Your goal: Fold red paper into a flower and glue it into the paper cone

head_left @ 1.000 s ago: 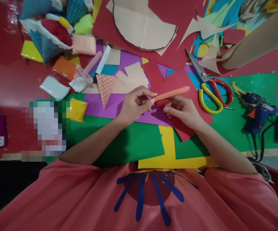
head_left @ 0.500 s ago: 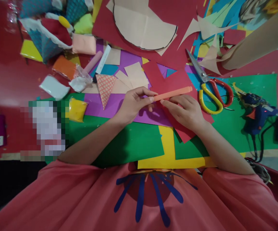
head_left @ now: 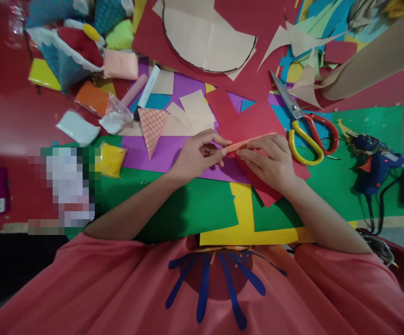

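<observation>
A slim orange marker (head_left: 249, 140) lies slanted between my two hands, over red and purple paper. My left hand (head_left: 198, 156) pinches its left end between thumb and fingers. Along its right part, the bent fingers of my right hand (head_left: 270, 160) hold it and cover some of it. Left of my hands rests a cone-shaped piece (head_left: 152, 128) with an orange lattice pattern. Red paper (head_left: 247, 122) lies beneath and beyond the marker.
Scissors (head_left: 296, 111) with yellow and red handles lie right of my hands. Further right is a blue glue gun (head_left: 373, 170) with its cord. Clay packets, such as a yellow one (head_left: 111, 159), are at left. A beige roll (head_left: 369, 60) lies at upper right.
The orange marker has dropped slightly towards me. My right hand has shifted a little and its fingers now cover more of the marker's right part.
</observation>
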Available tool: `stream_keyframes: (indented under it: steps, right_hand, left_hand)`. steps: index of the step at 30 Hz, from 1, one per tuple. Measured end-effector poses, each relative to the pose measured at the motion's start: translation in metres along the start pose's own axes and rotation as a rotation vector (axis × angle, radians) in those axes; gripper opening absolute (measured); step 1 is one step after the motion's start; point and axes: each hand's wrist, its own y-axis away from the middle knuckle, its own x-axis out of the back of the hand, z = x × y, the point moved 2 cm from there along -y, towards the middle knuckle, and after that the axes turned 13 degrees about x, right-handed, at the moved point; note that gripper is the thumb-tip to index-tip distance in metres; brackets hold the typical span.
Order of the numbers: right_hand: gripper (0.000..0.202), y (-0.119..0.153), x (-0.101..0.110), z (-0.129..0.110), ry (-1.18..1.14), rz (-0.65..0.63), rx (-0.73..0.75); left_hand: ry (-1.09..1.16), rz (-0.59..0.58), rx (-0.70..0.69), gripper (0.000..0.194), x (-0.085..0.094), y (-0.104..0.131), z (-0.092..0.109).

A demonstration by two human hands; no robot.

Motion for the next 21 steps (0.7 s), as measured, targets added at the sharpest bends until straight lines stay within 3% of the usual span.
stream_keyframes:
  steps: [7,16,21]
  right_hand:
    - [0.014,0.0016,-0.0019,0.0031,-0.165,-0.171,-0.196]
    - [0.011,0.0006,-0.0011,0.0,-0.056,-0.1,-0.188]
    - [0.022,-0.0007,-0.0025,0.0011,-0.248,-0.177,-0.292]
  left_hand:
    - [-0.149,-0.038,-0.184,0.027,0.0027,0.0008,0.0006]
    - [-0.257,-0.027,-0.223,0.021,0.0044,0.0011,0.0005]
    - [-0.36,-0.028,-0.272,0.018,0.0084,-0.0005,-0.0002]
